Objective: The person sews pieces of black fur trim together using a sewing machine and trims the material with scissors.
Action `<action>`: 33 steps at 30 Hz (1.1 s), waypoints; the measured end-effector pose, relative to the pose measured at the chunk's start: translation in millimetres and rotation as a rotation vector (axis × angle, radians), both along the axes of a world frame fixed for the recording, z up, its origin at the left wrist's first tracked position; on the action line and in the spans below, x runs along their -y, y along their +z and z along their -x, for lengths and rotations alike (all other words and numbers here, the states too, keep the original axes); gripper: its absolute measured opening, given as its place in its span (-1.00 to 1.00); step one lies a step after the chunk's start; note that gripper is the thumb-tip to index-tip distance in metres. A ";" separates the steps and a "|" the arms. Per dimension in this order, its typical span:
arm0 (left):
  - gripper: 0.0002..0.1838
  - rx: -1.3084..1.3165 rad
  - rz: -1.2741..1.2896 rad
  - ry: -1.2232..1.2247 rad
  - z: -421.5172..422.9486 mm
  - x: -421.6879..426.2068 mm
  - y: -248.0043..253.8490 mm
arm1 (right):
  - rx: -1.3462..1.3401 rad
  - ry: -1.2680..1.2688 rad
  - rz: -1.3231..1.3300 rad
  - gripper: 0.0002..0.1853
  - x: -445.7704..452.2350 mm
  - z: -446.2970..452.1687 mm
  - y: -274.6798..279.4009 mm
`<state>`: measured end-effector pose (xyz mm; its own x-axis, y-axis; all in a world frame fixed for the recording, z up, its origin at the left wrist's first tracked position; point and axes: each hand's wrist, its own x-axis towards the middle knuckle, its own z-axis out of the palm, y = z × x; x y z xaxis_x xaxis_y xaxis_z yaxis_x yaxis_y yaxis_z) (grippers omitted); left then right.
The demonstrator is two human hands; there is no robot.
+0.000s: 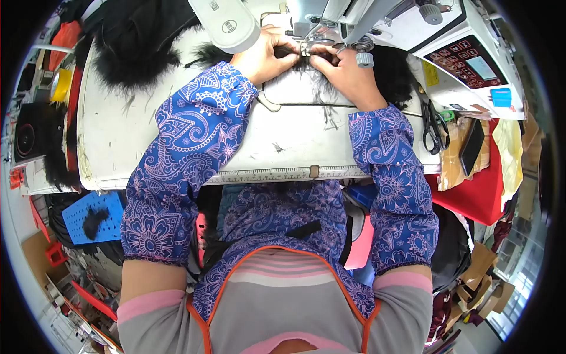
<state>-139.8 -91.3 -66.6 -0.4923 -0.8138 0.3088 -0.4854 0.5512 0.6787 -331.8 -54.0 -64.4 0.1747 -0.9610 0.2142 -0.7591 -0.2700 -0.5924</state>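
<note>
Both hands are at the needle area of a white sewing machine [436, 35]. My left hand [264, 56] pinches the edge of black fur [302, 64] just left of the presser foot [304, 48]. On the other side of the foot, my right hand [346, 75] has thumb and fingers closed on the same fur. More of the dark fur [396, 74] shows behind my right wrist, and a tuft [211, 54] sticks out beside my left hand. The fingertips are partly hidden by the fur and the machine head.
A heap of black furry pieces [135, 44] lies at the table's back left. Black scissors [435, 127] and a phone [471, 146] on cardboard are at the right. A ruler strip [265, 174] runs along the front edge. Loose fur strands [278, 147] dot the white tabletop [312, 133].
</note>
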 end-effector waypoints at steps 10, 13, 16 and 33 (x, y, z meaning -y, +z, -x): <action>-0.84 -0.021 0.155 0.034 3.8 -0.3 -2.0 | -0.014 -0.037 0.014 -0.76 -1.7 3.1 -3.1; -0.85 -0.025 0.138 0.033 3.4 0.3 0.1 | -0.014 -0.032 0.013 -0.76 -0.8 2.7 -0.8; -0.86 -0.022 0.122 0.047 5.2 0.0 -0.4 | -0.035 -0.039 0.015 -0.76 -2.3 2.2 3.3; -0.84 -0.008 0.153 0.076 5.4 4.9 -5.2 | -0.114 -0.077 0.054 -0.73 4.8 1.9 0.0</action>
<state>-145.2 -96.2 -71.8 -0.4284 -0.7914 0.4361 -0.5241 0.6107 0.5935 -333.7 -58.8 -64.4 0.1270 -0.9602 0.2489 -0.8404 -0.2375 -0.4871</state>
